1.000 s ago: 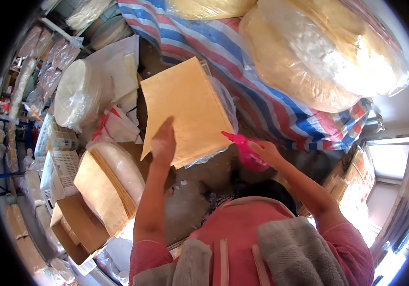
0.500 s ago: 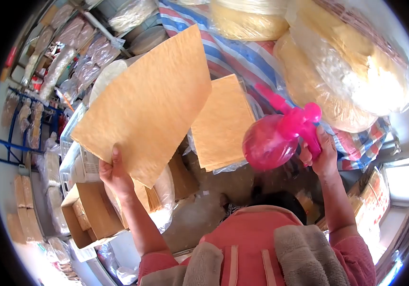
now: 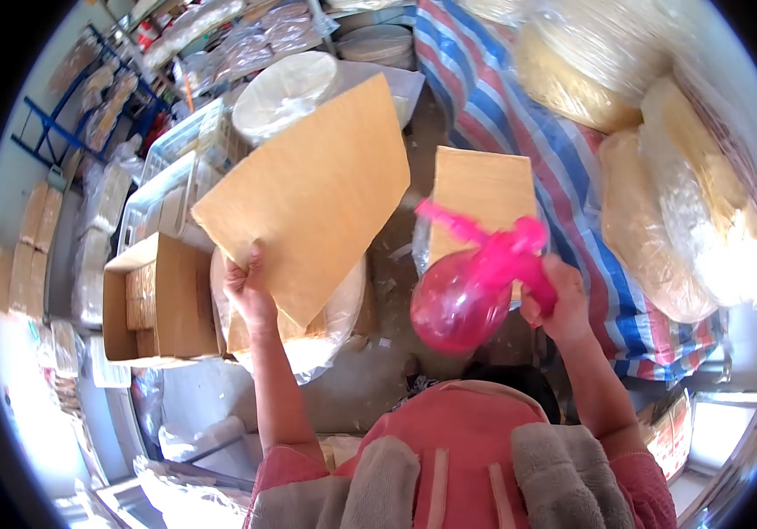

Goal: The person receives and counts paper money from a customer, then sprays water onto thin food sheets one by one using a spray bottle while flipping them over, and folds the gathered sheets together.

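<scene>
In my left hand (image 3: 252, 295) is a large tan sheet (image 3: 312, 189), pinched at its lower left edge with the thumb on top. The sheet is tilted, and whether it is one layer or several I cannot tell. My right hand (image 3: 562, 300) is wrapped round the handle of a pink spray bottle (image 3: 458, 300) with a rounded, see-through body. Its nozzle points up and to the left. Behind the bottle lies a stack of similar tan sheets (image 3: 484, 176), partly hidden by it. More tan sheets show below the held one, on a plastic-wrapped round surface (image 3: 348, 304).
An open cardboard box (image 3: 180, 300) stands at the left, beside clear plastic bins (image 3: 160, 207). A white round tub (image 3: 286, 93) sits behind the held sheet. Striped tarpaulin (image 3: 519, 115) runs along the right under large plastic-wrapped bundles (image 3: 660, 212). Loaded shelves (image 3: 255, 44) line the back.
My view has turned, so the room appears shifted. The spray bottle now sits lower and further left, in front of the sheet stack. Both hands keep their holds.
</scene>
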### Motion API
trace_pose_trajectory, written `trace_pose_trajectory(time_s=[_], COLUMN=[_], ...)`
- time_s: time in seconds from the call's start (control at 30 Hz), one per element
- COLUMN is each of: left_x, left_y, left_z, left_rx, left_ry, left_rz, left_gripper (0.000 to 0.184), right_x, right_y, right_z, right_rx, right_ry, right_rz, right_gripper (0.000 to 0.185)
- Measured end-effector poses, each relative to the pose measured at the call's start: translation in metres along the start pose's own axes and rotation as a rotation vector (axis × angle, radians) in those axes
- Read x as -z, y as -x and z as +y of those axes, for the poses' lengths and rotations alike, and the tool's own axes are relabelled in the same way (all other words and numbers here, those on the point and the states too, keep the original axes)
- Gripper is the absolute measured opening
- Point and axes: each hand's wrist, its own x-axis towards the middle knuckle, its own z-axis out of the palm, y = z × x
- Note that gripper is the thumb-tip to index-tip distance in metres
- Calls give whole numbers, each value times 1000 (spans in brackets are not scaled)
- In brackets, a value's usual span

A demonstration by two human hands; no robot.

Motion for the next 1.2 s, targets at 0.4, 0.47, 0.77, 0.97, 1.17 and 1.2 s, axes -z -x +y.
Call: trace_pose_trajectory(time_s=[0.4, 0.47, 0.77, 0.97, 1.17, 1.2], left_x=[234, 249, 265, 274, 96, 67], left_y=[20, 27, 36, 46, 85, 102], left_z=[-181, -218, -240, -224, -199, -226], left_rx=[435, 527, 611, 668, 15, 81], left_ry=[75, 51, -446, -261, -1176, -1062], left_rz=[925, 1096, 1011, 881, 187, -83], left_gripper=[24, 22, 19, 33, 64, 62], right_x=[-12, 4, 61, 98, 134, 142], right_y=[6, 11, 21, 1, -45, -46], right_z=[33, 38, 45, 35, 52, 51], right_rx=[16, -11, -64, -116, -320, -287], right_ry=[340, 313, 208, 623, 952, 873], right_rz=[157, 236, 364, 302, 115, 208], right_gripper=[44, 43, 45, 44, 44, 43])
